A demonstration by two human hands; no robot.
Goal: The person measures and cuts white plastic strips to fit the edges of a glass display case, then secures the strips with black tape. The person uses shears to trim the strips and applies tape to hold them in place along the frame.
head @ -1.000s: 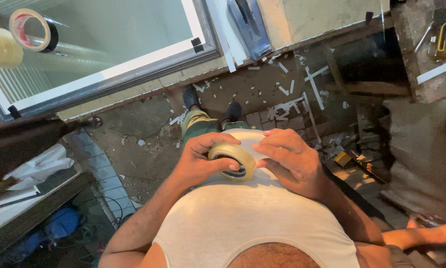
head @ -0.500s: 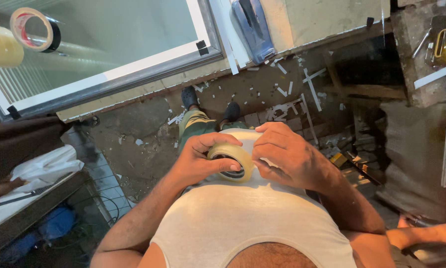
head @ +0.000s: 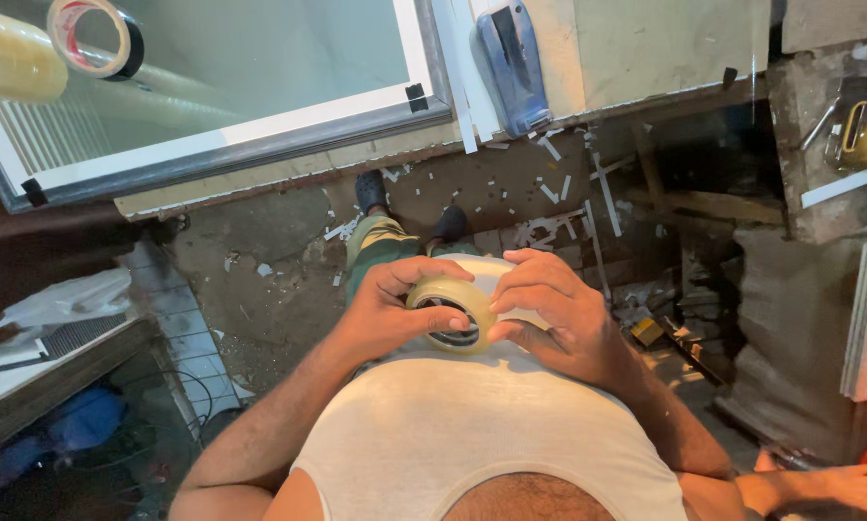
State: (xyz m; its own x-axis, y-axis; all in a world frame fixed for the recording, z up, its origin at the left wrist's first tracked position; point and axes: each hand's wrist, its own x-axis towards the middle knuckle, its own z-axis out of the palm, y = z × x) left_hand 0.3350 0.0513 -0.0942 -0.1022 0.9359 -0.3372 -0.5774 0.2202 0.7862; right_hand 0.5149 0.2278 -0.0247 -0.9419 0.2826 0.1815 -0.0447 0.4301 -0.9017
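A roll of clear, yellowish packing tape (head: 451, 307) rests against my white vest at belly height. My left hand (head: 385, 311) grips the roll from the left, thumb across its front. My right hand (head: 554, 314) holds it from the right, with fingertips curled over the top rim of the roll. Below my hands I see my camouflage trousers and dark shoes (head: 371, 190) on the dirt floor.
A glass pane in a white frame (head: 250, 130) lies ahead, with another tape roll (head: 91, 37) and a yellowish roll (head: 9, 60) on it. A blue tool (head: 513, 63) sits beside it. White offcuts litter the floor. Another person's bare foot (head: 819, 485) shows at the lower right.
Both hands stay on the tape roll; my right fingers have shifted slightly along its top rim. The view has barely moved.
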